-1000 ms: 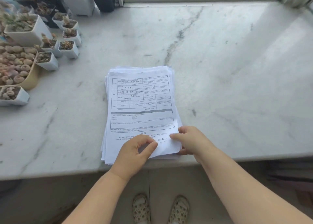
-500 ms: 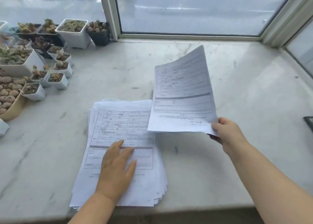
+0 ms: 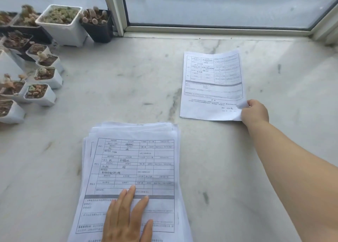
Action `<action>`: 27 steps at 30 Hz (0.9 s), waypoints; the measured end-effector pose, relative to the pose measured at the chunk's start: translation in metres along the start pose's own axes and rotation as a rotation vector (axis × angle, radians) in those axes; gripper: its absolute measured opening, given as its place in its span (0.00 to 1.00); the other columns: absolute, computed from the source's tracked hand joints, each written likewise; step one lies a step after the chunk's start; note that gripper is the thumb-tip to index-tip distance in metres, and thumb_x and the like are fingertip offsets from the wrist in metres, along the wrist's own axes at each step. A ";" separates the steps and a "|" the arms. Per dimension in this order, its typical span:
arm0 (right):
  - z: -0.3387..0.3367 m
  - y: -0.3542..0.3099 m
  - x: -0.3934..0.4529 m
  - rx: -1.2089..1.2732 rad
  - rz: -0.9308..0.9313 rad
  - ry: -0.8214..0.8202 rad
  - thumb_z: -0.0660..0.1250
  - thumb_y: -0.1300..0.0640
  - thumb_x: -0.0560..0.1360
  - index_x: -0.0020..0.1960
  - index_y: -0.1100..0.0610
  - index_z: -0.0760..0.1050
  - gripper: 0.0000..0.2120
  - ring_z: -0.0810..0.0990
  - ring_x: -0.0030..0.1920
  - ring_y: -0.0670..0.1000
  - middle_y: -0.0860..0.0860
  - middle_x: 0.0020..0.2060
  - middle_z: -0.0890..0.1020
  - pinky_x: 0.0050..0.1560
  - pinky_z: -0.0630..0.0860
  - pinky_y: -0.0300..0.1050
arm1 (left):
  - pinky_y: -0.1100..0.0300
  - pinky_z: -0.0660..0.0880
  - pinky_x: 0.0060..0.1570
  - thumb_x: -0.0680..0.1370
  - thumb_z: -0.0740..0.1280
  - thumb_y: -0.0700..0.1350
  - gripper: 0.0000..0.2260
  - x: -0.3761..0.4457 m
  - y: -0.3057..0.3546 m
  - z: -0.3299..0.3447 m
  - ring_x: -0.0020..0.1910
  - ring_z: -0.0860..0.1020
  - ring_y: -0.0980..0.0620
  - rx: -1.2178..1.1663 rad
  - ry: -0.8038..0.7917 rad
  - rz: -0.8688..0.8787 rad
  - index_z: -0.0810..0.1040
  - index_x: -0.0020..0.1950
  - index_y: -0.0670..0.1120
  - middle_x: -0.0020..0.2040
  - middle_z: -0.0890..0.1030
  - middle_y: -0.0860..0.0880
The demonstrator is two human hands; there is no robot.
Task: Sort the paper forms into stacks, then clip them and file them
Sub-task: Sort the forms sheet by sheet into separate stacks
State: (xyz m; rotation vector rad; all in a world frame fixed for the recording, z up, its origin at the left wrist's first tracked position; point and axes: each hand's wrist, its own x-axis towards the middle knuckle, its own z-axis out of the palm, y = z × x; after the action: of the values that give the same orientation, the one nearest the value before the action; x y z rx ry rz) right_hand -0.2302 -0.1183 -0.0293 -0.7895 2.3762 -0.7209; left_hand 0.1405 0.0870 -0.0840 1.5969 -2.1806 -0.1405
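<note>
Step in hand, by judgement: starting a separate stack. Single form flat on marble sill, well apart from main pile of forms at near edge. Right hand pinching lower right corner, which curls up. Left hand pressing pile, fingers straight, slightly spread. Advised: release only once corner flat; square edges; keep pile pinned. Pots of succulents at left: soil, small plants. No clips or file seen.

My left hand presses flat on the stack of forms while my right hand pinches the corner of a single form lying on the marble counter, apart from the stack.
</note>
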 end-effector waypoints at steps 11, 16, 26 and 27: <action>0.009 0.035 -0.070 0.042 -0.041 0.155 0.62 0.63 0.75 0.67 0.58 0.69 0.20 0.76 0.56 0.57 0.56 0.57 0.75 0.58 0.71 0.49 | 0.52 0.52 0.73 0.81 0.47 0.59 0.21 0.000 0.005 -0.015 0.70 0.64 0.44 -0.054 -0.163 -0.057 0.69 0.65 0.50 0.70 0.68 0.45; 0.021 0.078 -0.218 -0.034 -0.301 -0.277 0.66 0.61 0.74 0.58 0.52 0.76 0.13 0.77 0.38 0.46 0.45 0.39 0.78 0.43 0.72 0.40 | 0.50 0.52 0.72 0.81 0.48 0.58 0.20 -0.001 0.007 -0.020 0.70 0.65 0.42 0.002 -0.277 -0.091 0.68 0.65 0.50 0.70 0.67 0.44; 0.008 0.115 -0.313 0.130 -0.088 -0.767 0.70 0.57 0.73 0.73 0.38 0.57 0.35 0.84 0.42 0.49 0.48 0.38 0.84 0.54 0.80 0.50 | 0.65 0.68 0.56 0.71 0.67 0.54 0.10 -0.030 0.036 -0.058 0.52 0.74 0.59 -0.532 -0.285 -0.100 0.81 0.45 0.51 0.48 0.75 0.59; 0.005 0.114 -0.315 0.185 -0.104 -0.819 0.69 0.60 0.73 0.71 0.34 0.55 0.37 0.84 0.42 0.48 0.48 0.38 0.85 0.54 0.80 0.49 | 0.70 0.66 0.57 0.69 0.68 0.55 0.10 -0.036 0.038 -0.058 0.54 0.73 0.60 -0.596 -0.307 -0.130 0.82 0.45 0.52 0.49 0.74 0.61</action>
State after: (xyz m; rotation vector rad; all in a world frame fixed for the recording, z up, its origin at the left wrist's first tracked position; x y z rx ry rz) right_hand -0.0530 0.1648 -0.0069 -0.9104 1.5230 -0.5076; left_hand 0.1383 0.1424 -0.0292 1.4222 -1.9658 -1.0302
